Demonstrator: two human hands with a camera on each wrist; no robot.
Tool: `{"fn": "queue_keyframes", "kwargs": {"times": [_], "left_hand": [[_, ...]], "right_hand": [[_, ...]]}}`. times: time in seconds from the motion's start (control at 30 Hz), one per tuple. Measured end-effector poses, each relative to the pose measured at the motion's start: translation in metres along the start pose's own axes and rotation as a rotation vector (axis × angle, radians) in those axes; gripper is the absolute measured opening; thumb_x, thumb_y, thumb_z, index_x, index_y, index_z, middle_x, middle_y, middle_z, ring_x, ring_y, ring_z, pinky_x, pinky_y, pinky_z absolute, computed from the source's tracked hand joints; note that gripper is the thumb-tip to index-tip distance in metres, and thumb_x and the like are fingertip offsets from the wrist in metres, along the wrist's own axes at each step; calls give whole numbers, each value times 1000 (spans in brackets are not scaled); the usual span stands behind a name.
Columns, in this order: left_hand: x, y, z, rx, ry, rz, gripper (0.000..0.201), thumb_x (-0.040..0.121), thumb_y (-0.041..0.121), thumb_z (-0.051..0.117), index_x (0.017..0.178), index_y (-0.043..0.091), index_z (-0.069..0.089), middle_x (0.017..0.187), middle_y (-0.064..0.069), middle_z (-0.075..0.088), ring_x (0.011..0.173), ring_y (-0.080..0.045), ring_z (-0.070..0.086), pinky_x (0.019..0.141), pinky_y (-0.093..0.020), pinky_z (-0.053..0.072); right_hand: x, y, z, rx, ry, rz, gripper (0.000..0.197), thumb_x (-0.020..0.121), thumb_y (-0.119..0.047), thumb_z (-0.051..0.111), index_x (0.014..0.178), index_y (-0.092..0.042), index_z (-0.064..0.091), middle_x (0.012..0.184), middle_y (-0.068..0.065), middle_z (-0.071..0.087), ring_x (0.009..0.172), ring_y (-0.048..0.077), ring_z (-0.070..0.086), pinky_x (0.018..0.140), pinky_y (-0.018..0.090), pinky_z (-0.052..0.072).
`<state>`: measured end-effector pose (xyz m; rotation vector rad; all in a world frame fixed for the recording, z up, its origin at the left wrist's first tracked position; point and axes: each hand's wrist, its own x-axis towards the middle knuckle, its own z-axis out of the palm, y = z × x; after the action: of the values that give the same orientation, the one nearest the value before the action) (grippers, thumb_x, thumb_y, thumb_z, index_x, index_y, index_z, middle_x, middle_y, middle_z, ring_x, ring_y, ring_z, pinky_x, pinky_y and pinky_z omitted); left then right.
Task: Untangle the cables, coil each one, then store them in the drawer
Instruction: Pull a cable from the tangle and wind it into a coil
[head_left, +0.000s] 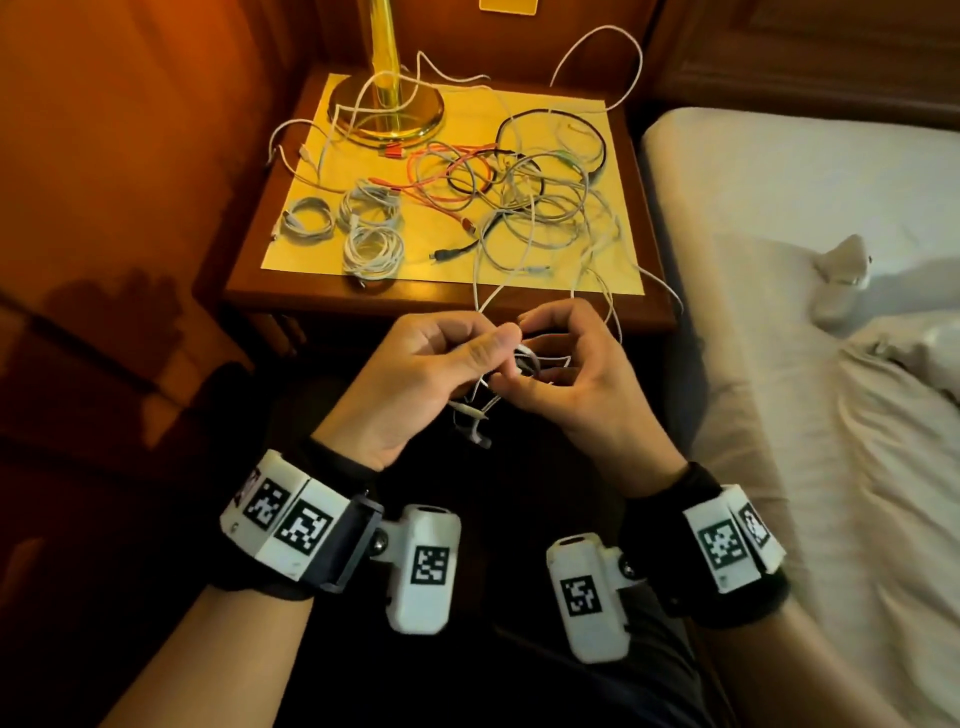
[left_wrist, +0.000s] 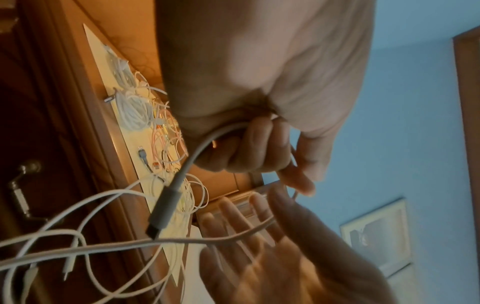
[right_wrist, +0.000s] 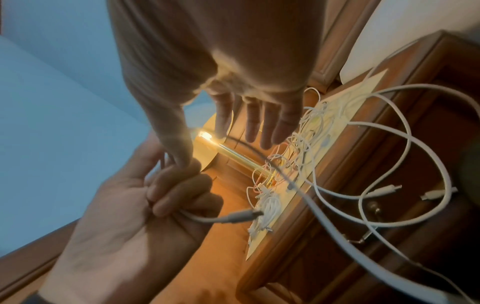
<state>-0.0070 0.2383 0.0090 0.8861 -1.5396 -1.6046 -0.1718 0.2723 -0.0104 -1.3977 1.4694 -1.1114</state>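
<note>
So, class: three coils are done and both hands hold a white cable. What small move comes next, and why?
Probably wind one more loop: the left hand grips the white cable near its plug, the right hand pinches it, and the rest trails up into the tangle.

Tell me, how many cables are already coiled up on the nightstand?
3: left coil, middle coil, front coil, all left of the tangle, which may hide more.

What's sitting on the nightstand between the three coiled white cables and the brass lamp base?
In the head view, loose white cable strands trail across the yellow mat between the coiled white cables and the brass lamp base.
</note>
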Motion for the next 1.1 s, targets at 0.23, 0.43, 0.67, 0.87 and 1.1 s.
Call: {"fn": "queue_keyframes", "kwargs": {"times": [0.23,0.43,0.67,0.87,1.1], "left_hand": [[-2,-1,-14,-113,67,-25,38,92,35,60,61,14,62,48,4,29,44,-9,24,44,-13,27],[-16,-9,-48,-59,89,-78,37,88,40,55,57,20,59,46,6,28,47,-14,33,51,-18,30],[-13,-6,-54,-693,110,-94,19,81,27,34,71,20,49,55,7,16,49,-10,18,61,-28,25],[-14,-7,-54,-894,214,43,16,90,23,35,87,21,51,65,6,25,56,-9,24,64,-25,26],[-3,-7,-45,-710,304,-40,28,92,23,48,94,11,73,68,6,47,59,-4,38,60,-16,32]], "right_hand": [[5,1,2,211,-52,74,23,76,-18,73,73,-2,56,55,10,51,47,13,46,51,27,38],[10,4,-38,346,212,61,28,63,-7,82,66,-12,55,55,5,47,48,15,39,48,22,34],[8,27,-35,328,212,134,21,68,1,75,71,-11,58,62,8,54,53,18,46,50,23,40],[1,33,-15,257,228,197,15,74,-4,76,69,-7,62,54,3,54,49,13,46,47,22,36],[2,8,6,141,134,209,16,79,1,72,68,9,62,47,10,50,36,5,40,41,10,32]]}}
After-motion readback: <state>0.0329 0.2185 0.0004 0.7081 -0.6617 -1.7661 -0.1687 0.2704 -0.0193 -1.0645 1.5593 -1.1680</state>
